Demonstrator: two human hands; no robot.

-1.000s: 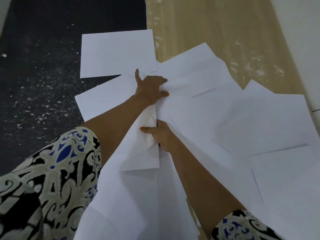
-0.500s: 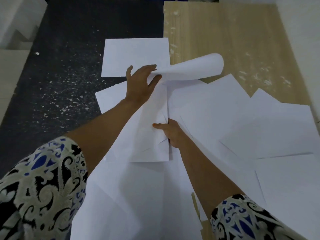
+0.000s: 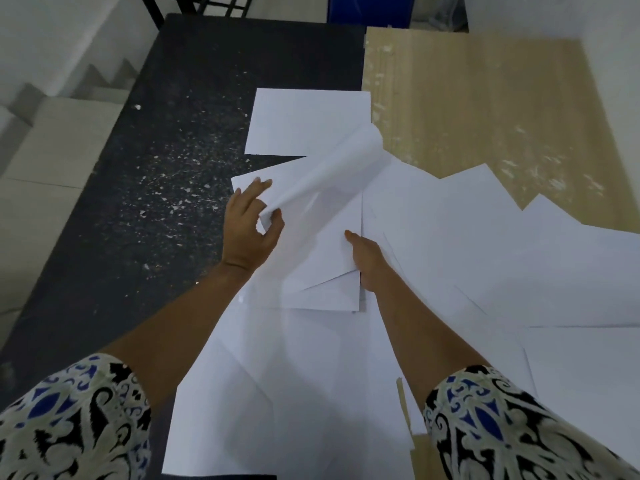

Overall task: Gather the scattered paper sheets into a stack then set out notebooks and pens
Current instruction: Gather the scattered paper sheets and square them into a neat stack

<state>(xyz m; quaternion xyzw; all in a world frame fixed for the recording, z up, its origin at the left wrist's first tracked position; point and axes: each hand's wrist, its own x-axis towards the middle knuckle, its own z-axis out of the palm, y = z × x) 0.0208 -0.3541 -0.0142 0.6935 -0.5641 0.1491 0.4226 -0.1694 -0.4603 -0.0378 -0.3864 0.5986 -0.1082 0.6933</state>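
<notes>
Patterned sleeves [image 3: 69,420] fill both lower corners of the frame, bare forearms reaching up from them over loose white paper sheets [image 3: 294,393] that cover the lower middle and right of the tabletop [image 3: 145,188]. At centre, the right hand [image 3: 367,261] grips the right edge of a small gathered stack [image 3: 322,265], thumb on top, its other fingers hidden beneath the paper. Just left of it, the left hand [image 3: 247,233] pinches the near corner of a curled sheet [image 3: 332,168] between thumb and fingers; the sheet arches up and over the stack. Beyond, one flat sheet [image 3: 308,119] lies apart at upper centre, straddling the dark speckled half and the pale wood half [image 3: 485,109]
</notes>
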